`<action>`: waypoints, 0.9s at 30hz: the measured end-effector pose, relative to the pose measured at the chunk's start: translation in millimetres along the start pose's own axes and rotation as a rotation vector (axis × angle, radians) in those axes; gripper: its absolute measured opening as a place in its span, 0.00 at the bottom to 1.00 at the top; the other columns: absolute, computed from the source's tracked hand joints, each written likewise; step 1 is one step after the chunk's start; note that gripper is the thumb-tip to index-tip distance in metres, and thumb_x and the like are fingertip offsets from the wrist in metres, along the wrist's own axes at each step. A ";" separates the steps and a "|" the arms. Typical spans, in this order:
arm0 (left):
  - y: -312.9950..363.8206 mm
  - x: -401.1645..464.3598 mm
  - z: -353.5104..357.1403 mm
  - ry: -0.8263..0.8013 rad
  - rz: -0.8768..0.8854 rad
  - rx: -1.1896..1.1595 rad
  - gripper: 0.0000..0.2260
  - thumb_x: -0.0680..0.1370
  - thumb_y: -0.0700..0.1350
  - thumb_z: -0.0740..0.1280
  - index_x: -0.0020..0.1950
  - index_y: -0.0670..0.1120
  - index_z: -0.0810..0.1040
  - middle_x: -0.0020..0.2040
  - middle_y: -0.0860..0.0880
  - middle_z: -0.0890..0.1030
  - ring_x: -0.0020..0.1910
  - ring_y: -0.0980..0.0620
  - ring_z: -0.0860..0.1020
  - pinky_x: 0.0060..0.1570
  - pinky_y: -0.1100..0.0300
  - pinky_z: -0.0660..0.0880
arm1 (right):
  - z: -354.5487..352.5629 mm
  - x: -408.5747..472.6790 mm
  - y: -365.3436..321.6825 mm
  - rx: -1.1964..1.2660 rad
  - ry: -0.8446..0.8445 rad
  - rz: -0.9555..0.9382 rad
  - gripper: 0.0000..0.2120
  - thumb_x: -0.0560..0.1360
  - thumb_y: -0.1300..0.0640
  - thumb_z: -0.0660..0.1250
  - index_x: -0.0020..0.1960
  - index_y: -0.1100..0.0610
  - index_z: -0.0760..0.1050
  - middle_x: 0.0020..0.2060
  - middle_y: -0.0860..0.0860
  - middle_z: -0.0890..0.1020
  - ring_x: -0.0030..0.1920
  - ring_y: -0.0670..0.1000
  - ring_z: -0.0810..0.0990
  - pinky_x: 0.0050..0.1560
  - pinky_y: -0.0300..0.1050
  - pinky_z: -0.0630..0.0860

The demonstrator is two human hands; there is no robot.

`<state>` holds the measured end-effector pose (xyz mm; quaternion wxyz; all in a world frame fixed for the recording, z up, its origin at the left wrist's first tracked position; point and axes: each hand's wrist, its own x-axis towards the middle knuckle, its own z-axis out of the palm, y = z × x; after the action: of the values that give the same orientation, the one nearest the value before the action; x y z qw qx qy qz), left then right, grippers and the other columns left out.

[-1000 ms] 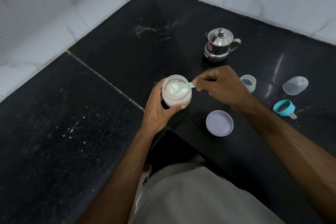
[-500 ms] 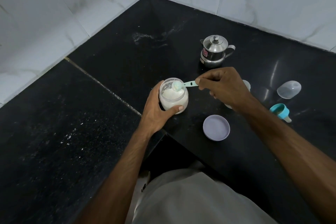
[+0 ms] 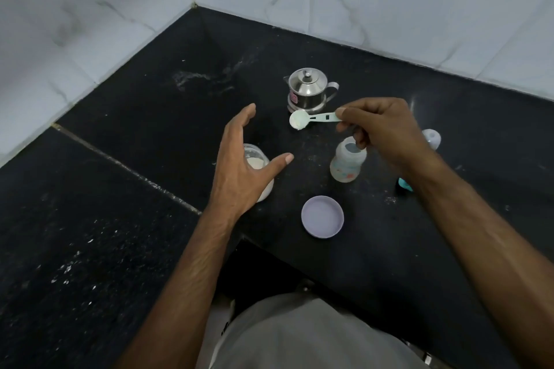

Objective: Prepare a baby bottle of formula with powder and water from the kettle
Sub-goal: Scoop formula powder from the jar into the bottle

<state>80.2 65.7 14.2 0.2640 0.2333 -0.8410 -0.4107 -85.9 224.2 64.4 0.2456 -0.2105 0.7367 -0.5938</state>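
My right hand (image 3: 386, 132) pinches the scoop (image 3: 313, 120), heaped with powder, above the surface (image 3: 150, 117) near the bottle (image 3: 346, 163), left hand (image 3: 242, 165) released, fingers spread over the jar (image 3: 257, 159).

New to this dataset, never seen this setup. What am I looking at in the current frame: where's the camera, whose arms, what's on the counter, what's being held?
There is no robot here. A person wears a wide-angle camera on the head, looking forward and down, so the two bare arms coming in from the bottom are that person's own.

The right hand pinches the handle of a pale green scoop, whose bowl holds white powder. The left hand is open above the powder jar and grips nothing.

On the black counter stand a small steel kettle with its lid on, an open baby bottle just below the right hand, and a lilac lid lying near the front edge. A clear cap and a teal piece peek out behind the right forearm; too hidden to say more. White marble tiles form the corner walls.
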 end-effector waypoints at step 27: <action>1.8 10.3 139.7 -0.302 -0.140 -0.165 0.28 0.69 0.48 0.77 0.65 0.50 0.70 0.61 0.55 0.77 0.59 0.57 0.76 0.60 0.52 0.75 | -72.5 -12.0 49.9 -0.102 0.168 0.084 0.05 0.75 0.58 0.70 0.47 0.58 0.83 0.34 0.51 0.84 0.27 0.44 0.74 0.29 0.37 0.73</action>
<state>-16.6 139.8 -54.9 0.1239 0.2045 -0.8161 -0.5262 -121.7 297.6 29.5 0.1963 -0.1412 0.7922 -0.5603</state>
